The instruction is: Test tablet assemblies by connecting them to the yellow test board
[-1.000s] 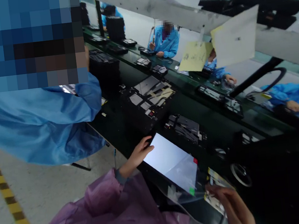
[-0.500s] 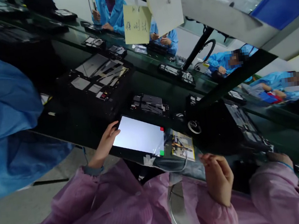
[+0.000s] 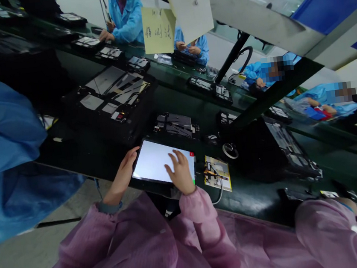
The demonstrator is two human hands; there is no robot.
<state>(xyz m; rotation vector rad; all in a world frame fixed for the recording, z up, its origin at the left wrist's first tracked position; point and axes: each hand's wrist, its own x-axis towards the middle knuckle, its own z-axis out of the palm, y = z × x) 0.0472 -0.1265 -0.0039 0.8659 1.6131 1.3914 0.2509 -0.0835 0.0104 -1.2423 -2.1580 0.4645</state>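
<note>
A tablet screen point(image 3: 153, 157), lit plain white, lies tilted near the bench's front edge. It shows a small red square at its upper right corner and a bit of green at the lower right, partly covered by my wrist. My left hand point(image 3: 125, 170) grips the left edge of the tablet, thumb side up. Over the right half of the screen hovers or rests my right hand point(image 3: 180, 171), fingers spread and holding nothing; contact with the glass cannot be made out. Right of the tablet sits a yellow-edged board point(image 3: 217, 173) with a grey cable point(image 3: 219, 191) running from it.
Behind the tablet lies an opened device point(image 3: 175, 125). A tall black stack point(image 3: 110, 101) topped by device parts stands back left, another stack point(image 3: 288, 149) at right. A roll of tape point(image 3: 230, 150) is nearby. Blue-sleeved point(image 3: 0, 124) and pink-sleeved point(image 3: 331, 232) co-workers flank me.
My right hand has moved left, from beside the yellow-edged board to over the screen, and its fingers have spread. My left hand stays at the tablet's left edge, its thumb shifted off the glass.
</note>
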